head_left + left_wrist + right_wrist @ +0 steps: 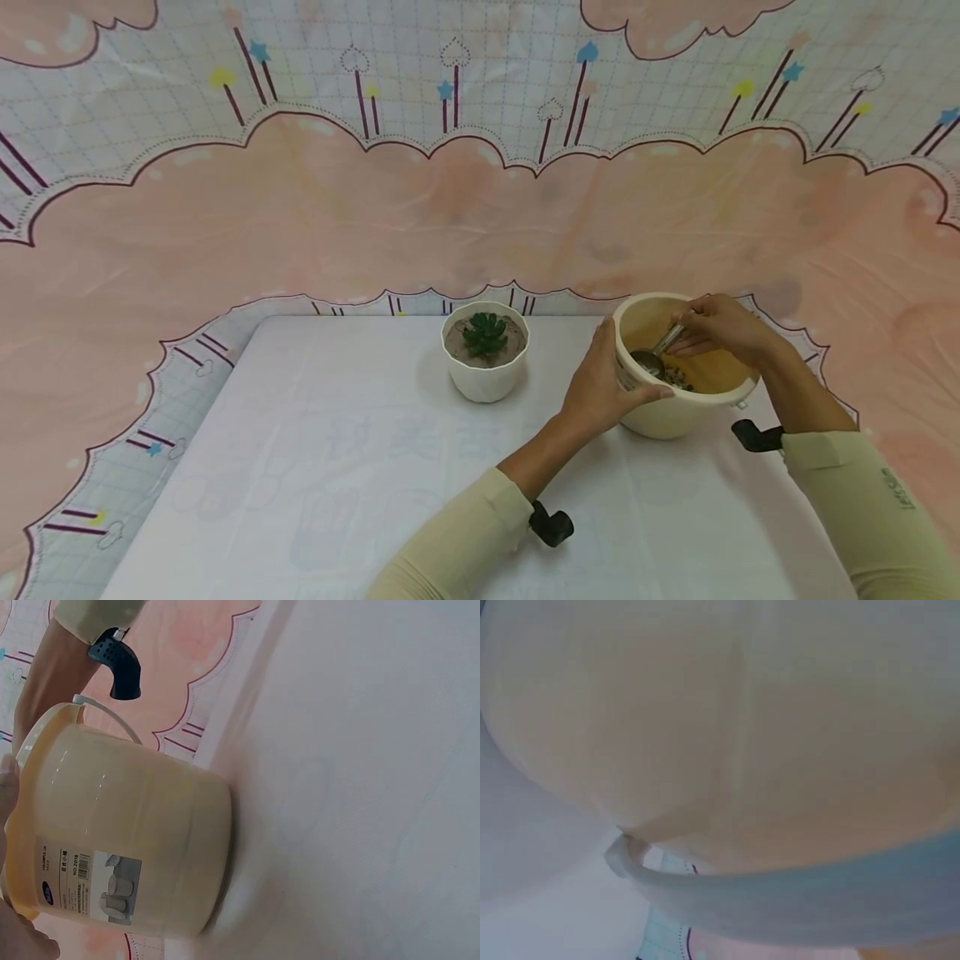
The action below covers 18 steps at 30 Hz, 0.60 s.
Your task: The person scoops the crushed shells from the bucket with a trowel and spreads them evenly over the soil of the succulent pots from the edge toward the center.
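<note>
A cream plastic bucket (667,417) stands on the right part of the white table, its mouth tipped toward the head camera. My left hand (603,387) grips its rim at the left, thumb along the front edge. In the left wrist view the bucket (150,802) shows a printed label (86,881) on its side. My right hand (723,333) reaches inside and holds a metal spoon (670,337) by the handle. The spoon's bowl is down by some small, gravel-like bits (678,379) at the bottom. In the right wrist view the bucket wall (667,735) hides that hand.
Left of the bucket stands a white pot (483,383) holding soil and a small green succulent (484,335). The bucket's pale handle (780,900) hangs along its side. A patterned pink cloth (420,217) covers the background behind the white table (337,467).
</note>
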{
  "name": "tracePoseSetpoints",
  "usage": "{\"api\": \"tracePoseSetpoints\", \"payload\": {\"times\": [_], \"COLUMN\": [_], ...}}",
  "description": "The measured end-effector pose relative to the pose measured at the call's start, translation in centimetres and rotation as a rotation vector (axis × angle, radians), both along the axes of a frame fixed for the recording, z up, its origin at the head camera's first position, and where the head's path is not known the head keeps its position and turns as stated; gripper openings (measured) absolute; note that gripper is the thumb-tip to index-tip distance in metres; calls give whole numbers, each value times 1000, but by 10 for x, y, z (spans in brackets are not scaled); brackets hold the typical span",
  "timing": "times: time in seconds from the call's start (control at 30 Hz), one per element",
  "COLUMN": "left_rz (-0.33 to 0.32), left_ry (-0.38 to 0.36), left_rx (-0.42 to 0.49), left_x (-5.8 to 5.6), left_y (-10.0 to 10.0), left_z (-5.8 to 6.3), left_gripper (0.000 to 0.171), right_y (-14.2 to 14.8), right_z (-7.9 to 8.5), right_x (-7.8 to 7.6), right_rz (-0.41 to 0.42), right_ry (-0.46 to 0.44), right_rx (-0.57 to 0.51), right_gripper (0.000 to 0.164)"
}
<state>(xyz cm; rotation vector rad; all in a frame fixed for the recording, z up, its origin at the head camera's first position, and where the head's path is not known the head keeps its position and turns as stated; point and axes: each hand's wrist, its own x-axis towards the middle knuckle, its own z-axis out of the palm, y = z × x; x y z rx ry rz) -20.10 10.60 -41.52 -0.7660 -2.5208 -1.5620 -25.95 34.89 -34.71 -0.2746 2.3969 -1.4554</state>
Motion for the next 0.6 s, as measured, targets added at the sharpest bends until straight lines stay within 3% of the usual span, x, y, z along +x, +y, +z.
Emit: {"api": "tracePoseSetpoints", "payload": {"times": [0.2,0.43,0.6], "left_rz": [6,-1,7], "left_ry": [-3,14,30], "left_rx": [10,22,13], "left_x": [1,0,-1], "left_y": [1,2,2], "left_z": [-1,-3,-2], "left_gripper": [115,113,114], "right_y": [5,-1,-8], "right_z": [2,2,4], "right_x": [-2,5,10], "right_rz": [43,-116,-162], "right_ry": [-107,-195,-183], "right_rx": [-35,-92,-64], "right_gripper": [36,36,41]}}
